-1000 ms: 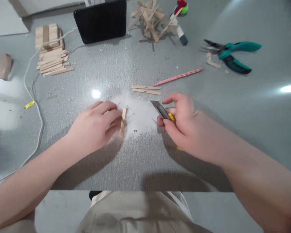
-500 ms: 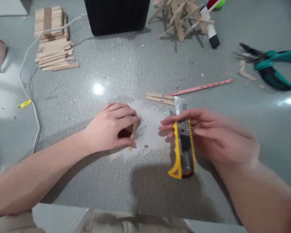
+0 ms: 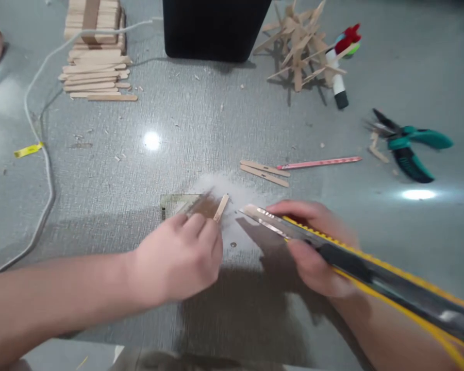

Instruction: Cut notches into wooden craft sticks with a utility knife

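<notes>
My left hand [image 3: 181, 257] is closed at the near middle of the table, its fingers bent around the lower end of a short wooden stick [image 3: 221, 207]. A clear, flat piece with a greenish edge [image 3: 181, 198] lies partly under that hand, blurred. On the right, my right hand [image 3: 320, 247] grips a yellow and black utility knife [image 3: 355, 263], its blade out and pointing left toward the stick. White powder [image 3: 245, 193] covers the table around the stick. Two wooden sticks with small slots [image 3: 265, 175] lie beyond, beside a pink pencil [image 3: 320, 163].
Stacked wooden sticks [image 3: 96, 77] and a white cable [image 3: 50, 175] are at the left. A black box [image 3: 216, 26] stands at the back, with a stick structure [image 3: 299, 46] and a glue stick [image 3: 338, 85] to its right. Green-handled pliers [image 3: 410, 144] lie at the right.
The knife has swung from upright to pointing left, and its handle now extends to the lower right. My left hand has moved nearer and closed. The camera view has shifted.
</notes>
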`<action>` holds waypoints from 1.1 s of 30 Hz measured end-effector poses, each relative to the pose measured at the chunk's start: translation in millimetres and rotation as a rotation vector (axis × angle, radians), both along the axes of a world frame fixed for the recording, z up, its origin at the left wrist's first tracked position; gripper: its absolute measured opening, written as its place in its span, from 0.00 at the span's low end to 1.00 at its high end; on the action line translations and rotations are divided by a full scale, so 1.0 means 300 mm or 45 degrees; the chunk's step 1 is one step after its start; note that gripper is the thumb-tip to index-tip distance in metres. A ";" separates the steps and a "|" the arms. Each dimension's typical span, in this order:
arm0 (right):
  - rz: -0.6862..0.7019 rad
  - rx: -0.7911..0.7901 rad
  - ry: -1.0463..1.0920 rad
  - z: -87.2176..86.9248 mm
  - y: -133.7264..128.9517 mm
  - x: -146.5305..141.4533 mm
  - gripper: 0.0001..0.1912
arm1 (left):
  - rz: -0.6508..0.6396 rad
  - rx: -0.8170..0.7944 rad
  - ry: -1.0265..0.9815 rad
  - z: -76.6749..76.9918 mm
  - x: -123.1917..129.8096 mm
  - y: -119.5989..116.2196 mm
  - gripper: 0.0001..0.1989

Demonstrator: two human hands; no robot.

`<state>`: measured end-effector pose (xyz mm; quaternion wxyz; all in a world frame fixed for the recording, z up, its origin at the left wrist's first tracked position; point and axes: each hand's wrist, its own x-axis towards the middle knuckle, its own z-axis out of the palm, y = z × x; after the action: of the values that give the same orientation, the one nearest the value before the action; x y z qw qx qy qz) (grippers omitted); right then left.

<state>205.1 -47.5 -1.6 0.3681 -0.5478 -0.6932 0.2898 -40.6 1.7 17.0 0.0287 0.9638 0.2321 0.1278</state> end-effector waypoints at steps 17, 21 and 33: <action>0.341 0.269 -0.195 0.040 0.070 -0.066 0.18 | 0.033 -0.011 -0.168 -0.026 0.027 -0.030 0.07; 0.299 0.259 -0.197 0.025 0.054 -0.071 0.17 | 0.041 -0.063 -0.183 -0.024 0.028 -0.028 0.06; 0.309 0.292 -0.231 0.026 0.044 -0.068 0.15 | 0.054 -0.334 -0.192 -0.020 0.020 0.022 0.13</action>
<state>184.6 -34.2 6.3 0.3264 -0.4384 -0.8131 0.2004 -34.6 8.3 10.9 0.1690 0.9343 0.2644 0.1692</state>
